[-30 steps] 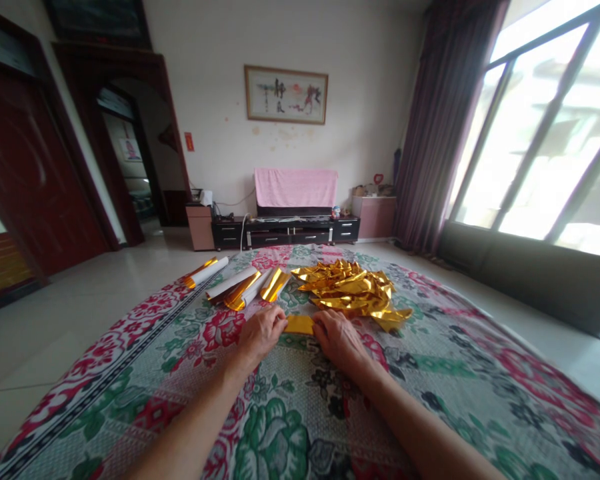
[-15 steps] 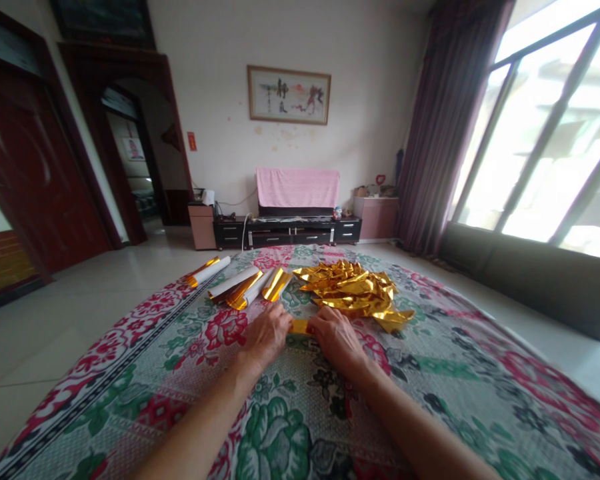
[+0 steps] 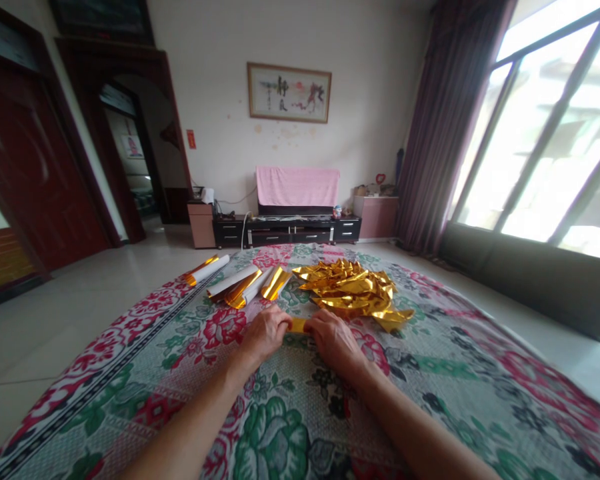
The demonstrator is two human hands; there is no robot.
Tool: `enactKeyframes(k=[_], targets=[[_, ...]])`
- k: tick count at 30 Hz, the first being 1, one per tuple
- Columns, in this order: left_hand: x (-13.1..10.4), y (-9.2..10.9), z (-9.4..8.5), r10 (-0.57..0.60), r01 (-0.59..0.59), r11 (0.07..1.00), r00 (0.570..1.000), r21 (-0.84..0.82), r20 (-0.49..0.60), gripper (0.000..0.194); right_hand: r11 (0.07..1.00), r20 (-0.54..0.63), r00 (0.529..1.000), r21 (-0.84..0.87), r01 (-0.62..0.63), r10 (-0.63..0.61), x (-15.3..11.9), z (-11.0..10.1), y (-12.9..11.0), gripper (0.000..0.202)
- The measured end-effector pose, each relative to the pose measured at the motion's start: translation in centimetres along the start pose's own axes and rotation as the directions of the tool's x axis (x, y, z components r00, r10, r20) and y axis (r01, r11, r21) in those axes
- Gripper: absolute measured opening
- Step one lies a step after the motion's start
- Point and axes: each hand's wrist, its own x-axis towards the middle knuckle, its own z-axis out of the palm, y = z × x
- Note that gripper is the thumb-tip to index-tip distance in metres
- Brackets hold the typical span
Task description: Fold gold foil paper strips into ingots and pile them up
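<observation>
Between my two hands is a small flat piece of gold foil paper [image 3: 297, 325], pinched at both ends. My left hand [image 3: 267, 331] is closed on its left end, and my right hand [image 3: 333, 337] grips the right end. The fingers cover the ends, so only the middle strip shows. Just beyond my right hand lies a heap of folded gold foil pieces [image 3: 353, 290]. Past my left hand are curled sheets of gold foil paper with white backs [image 3: 245, 287], and another rolled sheet [image 3: 205, 270] lies farther left.
A floral cloth [image 3: 273, 440] in green, red and grey covers the table under my hands. Across the room stand a low black cabinet [image 3: 293, 233] and a pink cloth [image 3: 298, 187] over a screen. A purple curtain [image 3: 430, 133] and a window are at right.
Both hands stay almost in place, still gripping the gold foil paper. My left hand has shifted very slightly left, and a little more of the foil strip shows between them.
</observation>
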Motion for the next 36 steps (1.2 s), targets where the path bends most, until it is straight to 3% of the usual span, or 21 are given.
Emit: enactKeyframes(k=[7,13,19,23,27,31,36], targets=[[-0.1,-0.1,-0.6,0.093,-0.091,0.995,0.994,-0.033,0.055,0.015,0.996,-0.083,0.996,0.085,0.032,-0.025,-0.3,0.2,-0.2,0.014],[-0.2,0.6,-1.3,0.164,-0.176,0.981,0.976,0.078,0.141,0.023,0.992,-0.032,0.998,0.114,0.056,-0.053,0.1,-0.1,0.1,0.014],[-0.1,0.7,-1.4,0.232,-0.269,0.942,0.954,0.200,0.192,0.028,0.996,0.043,0.995,0.005,0.088,-0.088,0.2,-0.6,-0.1,0.017],[0.0,0.4,-0.9,0.258,-0.297,0.916,0.951,0.270,0.171,0.028,0.991,0.057,0.996,-0.115,0.072,-0.066,0.2,-0.6,-0.5,0.020],[0.1,0.7,-0.7,0.267,-0.278,0.899,0.960,0.337,0.079,0.028,0.979,0.041,0.998,-0.198,0.047,-0.039,0.4,-0.7,-0.9,0.021],[0.2,1.4,-1.2,0.291,-0.266,0.892,0.957,0.366,-0.013,0.030,0.981,-0.004,0.998,-0.184,0.067,-0.069,0.6,-0.8,-0.8,0.019],[0.4,1.9,-1.9,0.281,-0.258,0.915,0.959,0.310,-0.033,0.026,0.992,-0.060,0.996,-0.112,0.052,-0.059,0.7,-0.8,-0.4,0.022]])
